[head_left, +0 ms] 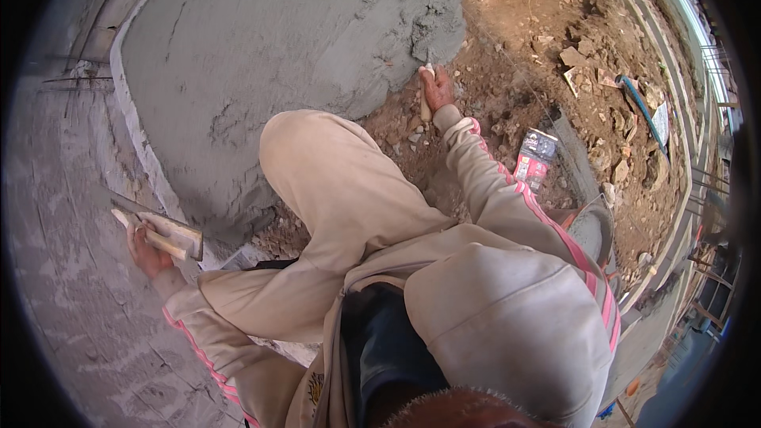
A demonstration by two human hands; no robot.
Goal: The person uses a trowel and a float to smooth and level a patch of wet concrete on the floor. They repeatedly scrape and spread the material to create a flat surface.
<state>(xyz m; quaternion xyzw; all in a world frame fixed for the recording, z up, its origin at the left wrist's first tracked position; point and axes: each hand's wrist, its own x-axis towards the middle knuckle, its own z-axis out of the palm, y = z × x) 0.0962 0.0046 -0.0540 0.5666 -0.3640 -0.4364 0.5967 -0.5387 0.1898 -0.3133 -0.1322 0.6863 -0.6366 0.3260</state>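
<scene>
My left hand [145, 250], at the left over the grey wall, is closed around the wooden handle of a plastering float [181, 235]. The float is tilted, its thin edge beside the pale border of the wet mortar. My right hand [437, 89] grips a trowel by its pale handle [426, 111] at the right end of the mortar. Its blade can hardly be made out against the rough grey heap [432, 32]. The wet mortar [261, 47] spreads as a broad layer ahead of my knee, smooth in the middle and lumpy along its near and right edges.
Loose soil and stones [491, 103] border the mortar on the right. A pink and black packet [536, 160] lies by my right forearm. Beyond it are broken rubble [626, 143] and a blue strip [642, 107]. A round container [590, 234] is partly hidden behind my right sleeve.
</scene>
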